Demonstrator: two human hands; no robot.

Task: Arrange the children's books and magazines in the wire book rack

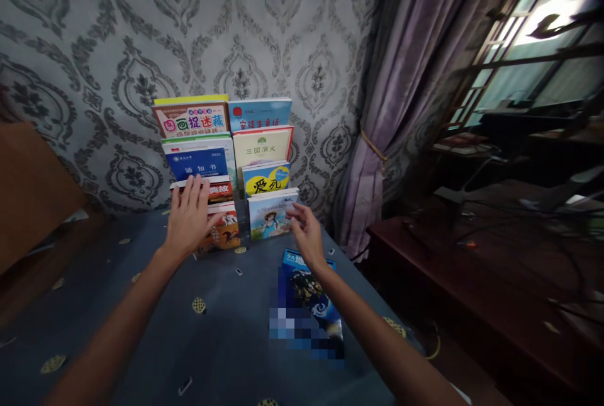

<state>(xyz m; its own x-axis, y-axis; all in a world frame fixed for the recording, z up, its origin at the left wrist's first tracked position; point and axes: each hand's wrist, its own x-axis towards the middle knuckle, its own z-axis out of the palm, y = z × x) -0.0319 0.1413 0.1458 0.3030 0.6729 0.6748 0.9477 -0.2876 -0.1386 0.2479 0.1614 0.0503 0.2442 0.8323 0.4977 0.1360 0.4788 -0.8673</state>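
Two columns of upright books stand in stepped rows against the wall. My left hand (pixel 187 217) lies with fingers stretched over the front of the left column, against a red book (pixel 221 191) and a brown-orange book (pixel 225 233). Behind these rises a blue booklet (pixel 198 162). At the right column's front is a pale blue book (pixel 268 216) with a figure in a hat. My right hand (pixel 306 233) is at its right edge, fingers apart and slightly curled; whether they touch it I cannot tell. A dark blue book (pixel 309 283) lies flat below, partly behind my right forearm.
A dark blue patterned cloth (pixel 155 324) covers the table. Farther back in the columns are a yellow-edged book (pixel 191 118) and a cream book (pixel 262 146). A purple curtain (pixel 391 78) hangs right, beside a dark red wooden surface (pixel 438 280). A brown box (pixel 33 192) is left.
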